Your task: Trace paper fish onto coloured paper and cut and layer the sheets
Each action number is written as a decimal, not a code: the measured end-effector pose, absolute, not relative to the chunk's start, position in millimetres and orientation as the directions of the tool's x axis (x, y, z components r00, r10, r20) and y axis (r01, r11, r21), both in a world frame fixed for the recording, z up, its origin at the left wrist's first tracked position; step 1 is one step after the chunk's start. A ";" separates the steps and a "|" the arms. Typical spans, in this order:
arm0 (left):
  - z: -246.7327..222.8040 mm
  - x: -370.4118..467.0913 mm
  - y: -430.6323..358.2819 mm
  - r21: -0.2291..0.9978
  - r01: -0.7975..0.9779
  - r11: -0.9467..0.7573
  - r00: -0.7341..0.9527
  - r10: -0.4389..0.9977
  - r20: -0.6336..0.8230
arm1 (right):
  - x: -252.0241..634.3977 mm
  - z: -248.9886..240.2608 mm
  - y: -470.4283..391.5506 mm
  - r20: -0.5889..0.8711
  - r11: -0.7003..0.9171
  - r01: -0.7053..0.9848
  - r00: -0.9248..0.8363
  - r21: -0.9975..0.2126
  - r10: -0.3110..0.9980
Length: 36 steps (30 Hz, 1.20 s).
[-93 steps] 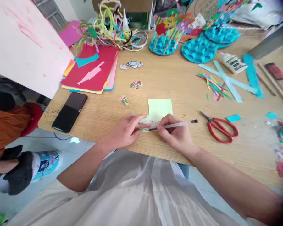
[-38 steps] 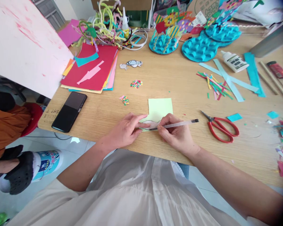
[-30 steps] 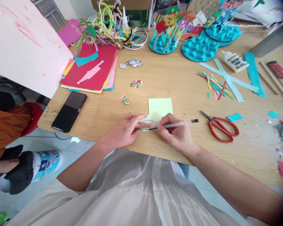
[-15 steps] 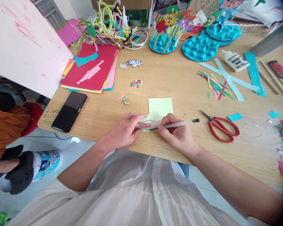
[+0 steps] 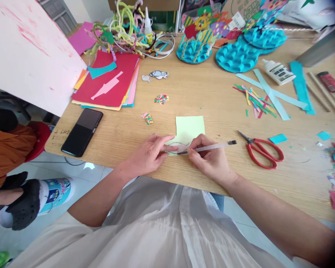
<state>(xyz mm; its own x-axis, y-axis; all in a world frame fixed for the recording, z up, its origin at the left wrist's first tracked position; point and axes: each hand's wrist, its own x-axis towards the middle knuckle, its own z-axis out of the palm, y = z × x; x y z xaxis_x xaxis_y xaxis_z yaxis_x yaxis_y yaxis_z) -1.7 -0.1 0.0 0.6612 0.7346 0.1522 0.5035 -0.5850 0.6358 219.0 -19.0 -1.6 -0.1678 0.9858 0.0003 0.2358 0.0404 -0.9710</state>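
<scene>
A light green sheet of paper (image 5: pixel 190 125) lies near the table's front edge. On its lower part rests a pale fish-shaped paper cutout (image 5: pixel 179 147), partly covered by my fingers. My left hand (image 5: pixel 150 154) lies with its fingers apart, the fingertips pressing on the cutout and the green paper. Between the thumb and fingers of my right hand (image 5: pixel 208 158) is a pen (image 5: pixel 219 145) with a clear barrel and a black end, its tip at the cutout's lower edge. To the right lie red-handled scissors (image 5: pixel 264 150).
A phone (image 5: pixel 82 132) and stacked coloured paper (image 5: pixel 114 80) lie at left. Paper bits (image 5: pixel 162 98) and small fish cutouts (image 5: pixel 159 75) sit ahead. A glue bottle (image 5: pixel 279 72), paper strips (image 5: pixel 270 95) and blue round bases (image 5: pixel 236 57) stand farther back. Someone's shoe (image 5: pixel 25 204) shows lower left.
</scene>
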 end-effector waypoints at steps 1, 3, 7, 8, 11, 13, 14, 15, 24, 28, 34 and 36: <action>0.2 -1.7 0.0 0.637 0.505 -0.582 0.661 0.736 0.147 | 219.0 -1.9 -19.1 -0.001 0.039 0.235 -0.168 -0.971 0.986; 0.7 -1.6 0.1 0.639 0.510 -0.575 0.659 0.739 0.138 | 219.2 -2.5 -19.1 -0.004 0.036 0.236 -0.169 -0.971 0.986; 1.7 -1.2 0.5 0.640 0.505 -0.580 0.660 0.737 0.147 | 219.2 -2.8 -18.5 -0.004 0.037 0.239 -0.169 -0.970 0.986; 2.0 -1.1 0.5 0.640 0.503 -0.580 0.661 0.736 0.147 | 219.2 -2.7 -18.2 0.000 0.041 0.237 -0.171 -0.971 0.985; 2.8 -0.8 0.3 0.642 0.503 -0.578 0.661 0.737 0.145 | 219.1 -2.3 -17.7 0.020 0.061 0.229 -0.176 -0.972 0.984; 3.3 -0.7 0.3 0.641 0.504 -0.578 0.660 0.737 0.145 | 219.1 -2.2 -17.9 0.025 0.066 0.231 -0.176 -0.971 0.984; 3.3 -0.6 0.3 0.641 0.504 -0.579 0.660 0.736 0.147 | 219.2 -2.2 -18.2 0.024 0.065 0.232 -0.175 -0.971 0.984; 3.3 -0.6 0.3 0.641 0.502 -0.580 0.660 0.736 0.149 | 219.2 -2.1 -18.5 0.023 0.063 0.233 -0.174 -0.971 0.984; 1.5 -0.8 0.8 0.639 0.492 -0.591 0.660 0.732 0.170 | 218.9 -0.7 -18.4 0.039 0.077 0.215 -0.176 -0.974 0.984; -0.2 -1.1 1.1 0.637 0.484 -0.600 0.661 0.728 0.183 | 219.4 -1.4 -18.6 0.055 0.095 0.222 -0.177 -0.970 0.983; -0.6 -1.5 1.2 0.636 0.492 -0.594 0.661 0.731 0.170 | 219.6 -1.3 -18.9 0.054 0.091 0.219 -0.169 -0.972 0.984; -0.1 -1.4 0.9 0.638 0.495 -0.590 0.660 0.733 0.166 | 219.3 -0.3 -18.9 0.051 0.088 0.222 -0.165 -0.971 0.985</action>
